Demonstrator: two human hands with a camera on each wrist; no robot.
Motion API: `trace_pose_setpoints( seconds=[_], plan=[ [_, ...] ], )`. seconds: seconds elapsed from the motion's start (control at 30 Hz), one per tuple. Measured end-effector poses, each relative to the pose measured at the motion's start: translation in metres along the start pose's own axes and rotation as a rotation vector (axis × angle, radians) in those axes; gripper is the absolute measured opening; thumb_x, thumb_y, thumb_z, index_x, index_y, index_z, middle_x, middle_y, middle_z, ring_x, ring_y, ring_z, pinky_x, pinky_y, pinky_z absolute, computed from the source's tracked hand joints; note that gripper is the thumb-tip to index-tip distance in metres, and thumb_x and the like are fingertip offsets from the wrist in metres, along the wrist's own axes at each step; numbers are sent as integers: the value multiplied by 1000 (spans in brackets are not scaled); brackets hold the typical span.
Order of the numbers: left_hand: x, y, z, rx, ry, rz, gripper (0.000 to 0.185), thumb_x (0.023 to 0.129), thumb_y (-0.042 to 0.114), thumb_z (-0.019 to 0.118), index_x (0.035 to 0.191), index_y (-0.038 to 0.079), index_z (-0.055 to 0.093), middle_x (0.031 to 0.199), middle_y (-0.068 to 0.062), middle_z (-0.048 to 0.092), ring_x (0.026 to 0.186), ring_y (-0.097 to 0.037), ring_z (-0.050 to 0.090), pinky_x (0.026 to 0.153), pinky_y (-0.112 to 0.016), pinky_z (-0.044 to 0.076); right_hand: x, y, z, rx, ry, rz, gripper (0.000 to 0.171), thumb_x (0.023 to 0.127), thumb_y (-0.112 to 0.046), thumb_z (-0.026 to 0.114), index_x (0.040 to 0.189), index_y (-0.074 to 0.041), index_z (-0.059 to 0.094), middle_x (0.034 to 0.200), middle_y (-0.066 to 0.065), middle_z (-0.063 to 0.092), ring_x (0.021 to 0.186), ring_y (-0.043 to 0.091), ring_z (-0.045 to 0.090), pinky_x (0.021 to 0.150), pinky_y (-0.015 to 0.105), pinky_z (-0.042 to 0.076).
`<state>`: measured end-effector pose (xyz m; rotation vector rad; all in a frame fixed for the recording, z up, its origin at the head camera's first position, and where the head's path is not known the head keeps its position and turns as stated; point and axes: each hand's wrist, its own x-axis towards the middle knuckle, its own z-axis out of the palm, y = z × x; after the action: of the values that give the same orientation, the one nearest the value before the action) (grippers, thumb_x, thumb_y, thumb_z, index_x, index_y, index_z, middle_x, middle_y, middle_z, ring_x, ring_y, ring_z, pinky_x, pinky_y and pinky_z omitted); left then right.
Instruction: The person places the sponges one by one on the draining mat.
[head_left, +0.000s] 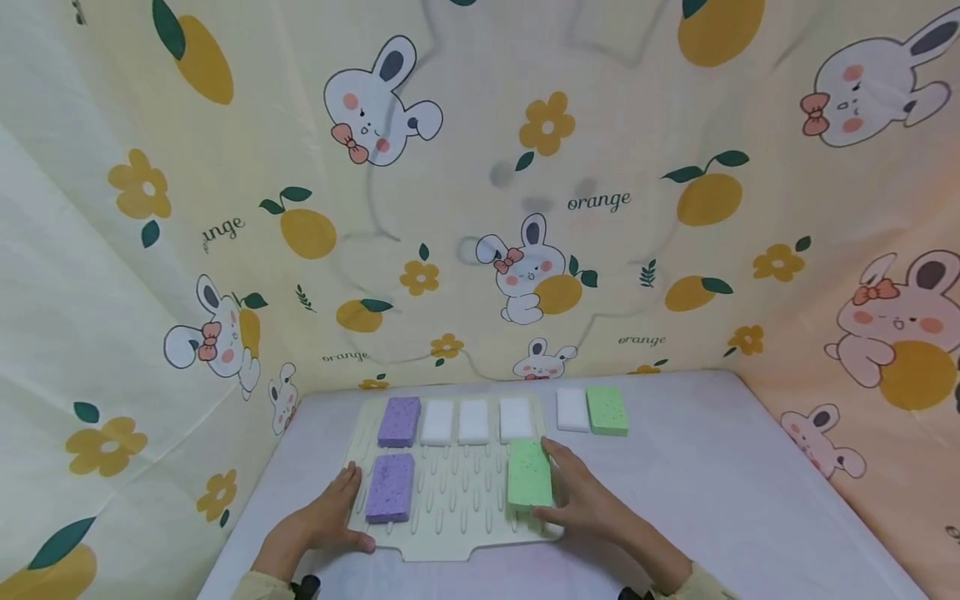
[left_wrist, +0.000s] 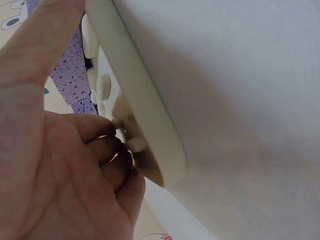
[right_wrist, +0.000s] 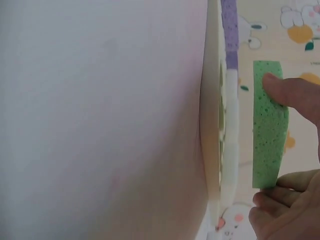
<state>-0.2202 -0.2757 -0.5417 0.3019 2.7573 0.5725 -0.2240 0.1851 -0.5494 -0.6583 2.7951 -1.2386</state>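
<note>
Right hand (head_left: pixel 588 500): pinching green sponge (head_left: pixel 529 474) at tray (head_left: pixel 457 546) right edge. Left hand (head_left: pixel 330 517): relaxed grip, resting on tray's left edge beside purple sponge (head_left: pixel 390 487).

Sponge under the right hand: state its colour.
Light green sponge, speckled; clearest in the head view.

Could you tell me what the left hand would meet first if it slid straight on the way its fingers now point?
Probably the nearer purple sponge: the left hand rests on the cream drying mat's left edge, fingers pointing forward beside it; slightly left, it might pass the sponge.
</note>
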Motion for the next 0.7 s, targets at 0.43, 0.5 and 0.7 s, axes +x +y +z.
trace_pose_setpoints(
  seconds=[0.43,0.5,0.7],
  plan=[
    [2,1,0,7,-2,5,138,67,51,99,163,-15,24,172,-38,15,159,-55,18,129,-64,25,21,-21,28,-10,-26,-44,117,81,-35,97,167,2,27,172,24,32,158,47,29,127,66,28],
    [1,2,-1,8,-1,4,138,67,51,99,163,-15,24,172,-38,15,159,-55,18,129,-64,25,24,-24,32,-8,-33,-49,117,81,-35,97,167,3,28,171,24,33,158,47,29,127,65,28],
    [0,3,-2,23,-3,-17,139,66,53,98,164,-13,24,173,-36,15,160,-53,19,129,-63,25,31,-30,47,9,-56,-52,117,81,-38,96,166,5,28,170,27,33,158,47,31,126,66,29]
  ],
)
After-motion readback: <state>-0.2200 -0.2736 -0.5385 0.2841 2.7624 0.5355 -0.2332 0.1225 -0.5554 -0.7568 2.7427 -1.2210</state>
